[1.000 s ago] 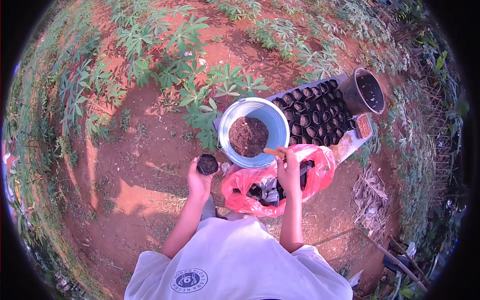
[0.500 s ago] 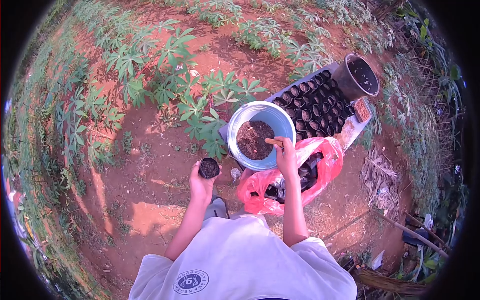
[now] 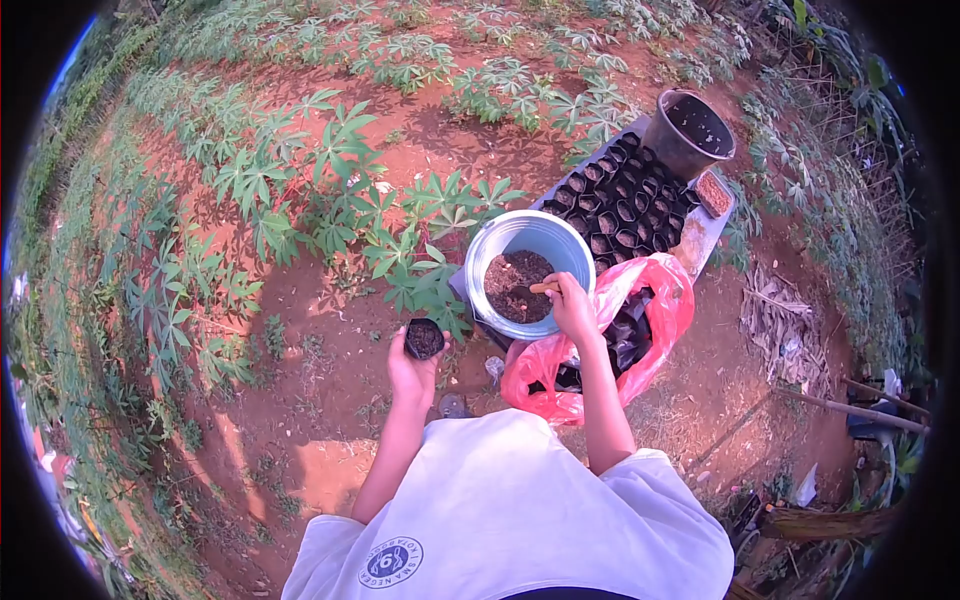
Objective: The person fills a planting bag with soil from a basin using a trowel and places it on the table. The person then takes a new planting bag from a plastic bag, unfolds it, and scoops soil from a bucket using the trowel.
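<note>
My left hand (image 3: 411, 375) is closed around a small black seedling bag (image 3: 424, 340) filled with dark soil, its top facing up. My right hand (image 3: 574, 310) reaches over the near right rim of a light blue bucket (image 3: 556, 240). In its fingers is the wooden handle of a small trowel (image 3: 544, 287); the blade is down at the brown soil (image 3: 514, 272) and hard to make out. Just below my right hand, a pink-red plastic bag (image 3: 675, 300) gapes, with black plastic bags (image 3: 630, 335) inside.
Rows of soil-filled black bags (image 3: 625, 212) stand on a grey table (image 3: 714, 240). Behind them are a dark bucket (image 3: 682, 150) and a small container of reddish grains (image 3: 713, 195). Leafy plants (image 3: 440, 215) grow ahead; dry leaves (image 3: 785, 325) lie at the right.
The view has shifted slightly, so the bucket and both hands appear a little further right. My right hand stays at the bucket with the trowel, and my left still holds the seedling bag.
</note>
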Available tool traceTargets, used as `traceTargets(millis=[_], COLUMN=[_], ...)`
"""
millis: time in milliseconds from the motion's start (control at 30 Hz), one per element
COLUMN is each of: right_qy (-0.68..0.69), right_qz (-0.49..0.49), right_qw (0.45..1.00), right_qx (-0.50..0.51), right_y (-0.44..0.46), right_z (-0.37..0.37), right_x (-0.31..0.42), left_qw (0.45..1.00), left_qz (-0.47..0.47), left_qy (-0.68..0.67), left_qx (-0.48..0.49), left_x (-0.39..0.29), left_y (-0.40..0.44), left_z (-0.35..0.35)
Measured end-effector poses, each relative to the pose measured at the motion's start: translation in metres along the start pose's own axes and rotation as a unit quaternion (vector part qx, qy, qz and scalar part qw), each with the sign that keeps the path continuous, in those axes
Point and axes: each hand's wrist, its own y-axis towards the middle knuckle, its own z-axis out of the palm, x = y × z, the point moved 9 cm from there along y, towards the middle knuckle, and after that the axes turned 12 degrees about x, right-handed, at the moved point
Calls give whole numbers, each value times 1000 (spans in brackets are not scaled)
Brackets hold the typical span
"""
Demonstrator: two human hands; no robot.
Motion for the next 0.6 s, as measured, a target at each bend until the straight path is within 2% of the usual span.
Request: traceTargets(millis=[300, 600], right_qy=[3, 71], right_qz=[13, 13], right_qw=[1000, 997], right_qx=[12, 23], right_y=[-5, -6], right_z=[6, 6], right_x=[-12, -10], left_qw=[1000, 1000], left_qz=[17, 5], left_qy=[1, -12], left_qx=[-2, -3], left_x=[-12, -2], left_y=[0, -2], left_z=[0, -7])
